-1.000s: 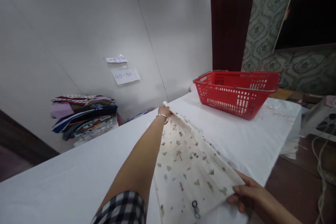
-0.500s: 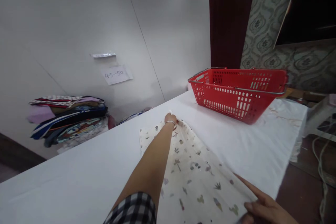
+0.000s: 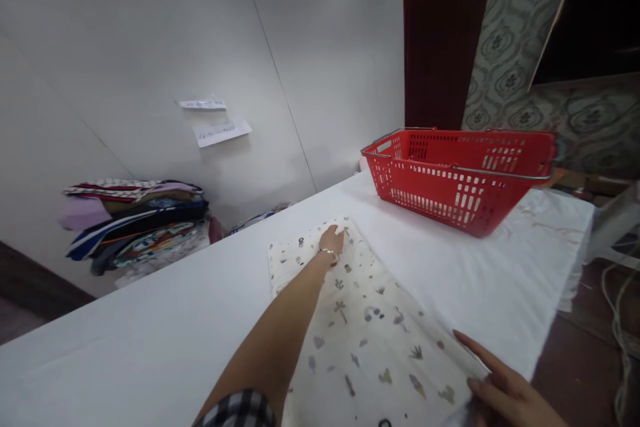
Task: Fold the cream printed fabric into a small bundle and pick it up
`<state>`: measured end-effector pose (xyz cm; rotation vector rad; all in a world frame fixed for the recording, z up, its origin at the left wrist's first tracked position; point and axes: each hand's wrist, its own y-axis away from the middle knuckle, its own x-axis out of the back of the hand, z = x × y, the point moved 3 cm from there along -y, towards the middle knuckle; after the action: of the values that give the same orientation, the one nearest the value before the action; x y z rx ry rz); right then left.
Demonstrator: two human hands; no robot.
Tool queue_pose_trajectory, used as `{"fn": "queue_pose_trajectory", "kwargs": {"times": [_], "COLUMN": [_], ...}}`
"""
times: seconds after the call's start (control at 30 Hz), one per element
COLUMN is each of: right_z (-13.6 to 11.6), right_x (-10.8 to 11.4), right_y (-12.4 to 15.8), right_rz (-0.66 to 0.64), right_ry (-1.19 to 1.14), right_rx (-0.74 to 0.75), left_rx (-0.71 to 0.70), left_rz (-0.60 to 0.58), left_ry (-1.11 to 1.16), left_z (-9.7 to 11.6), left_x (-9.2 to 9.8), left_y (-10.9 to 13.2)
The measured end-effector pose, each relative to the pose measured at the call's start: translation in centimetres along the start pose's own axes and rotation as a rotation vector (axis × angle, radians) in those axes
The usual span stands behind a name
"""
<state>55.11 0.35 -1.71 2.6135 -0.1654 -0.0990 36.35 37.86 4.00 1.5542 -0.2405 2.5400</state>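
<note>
A cream cloth printed with small plants and animals lies spread flat on the white-covered table. My left hand, with a bracelet on the wrist, rests flat on the cloth's far end, fingers stretched out. Down at the lower right, my right hand lies on the cloth's near right corner with the fingers extended and apart. Neither hand grips the fabric.
A red plastic basket with a metal handle stands at the table's far right. A stack of folded coloured fabrics sits against the white wall, below two paper labels. The table edge drops to a dark floor on the right.
The cloth was held up by its far end and near corner; now it lies flat on the table. Both hands have let go and rest open on it.
</note>
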Motion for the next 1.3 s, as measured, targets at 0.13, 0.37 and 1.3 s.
{"fn": "queue_pose_trajectory", "kwargs": {"times": [0.13, 0.37, 1.3], "right_z": [-1.3, -3.3, -3.7], "right_x": [-0.6, 0.5, 1.3], "right_y": [0.5, 0.0, -1.0], "right_rz": [0.110, 0.326, 0.329], "right_ry": [0.073, 0.221, 0.557], "right_rx": [0.033, 0.206, 0.292], "left_rx": [0.042, 0.294, 0.430], "left_rz": [0.049, 0.045, 0.177], "left_ry": [-0.142, -0.239, 0.030], "left_z": [-4.2, -12.1, -14.8], "left_x": [3.6, 8.3, 9.1], "left_y": [2.8, 4.3, 4.7]}}
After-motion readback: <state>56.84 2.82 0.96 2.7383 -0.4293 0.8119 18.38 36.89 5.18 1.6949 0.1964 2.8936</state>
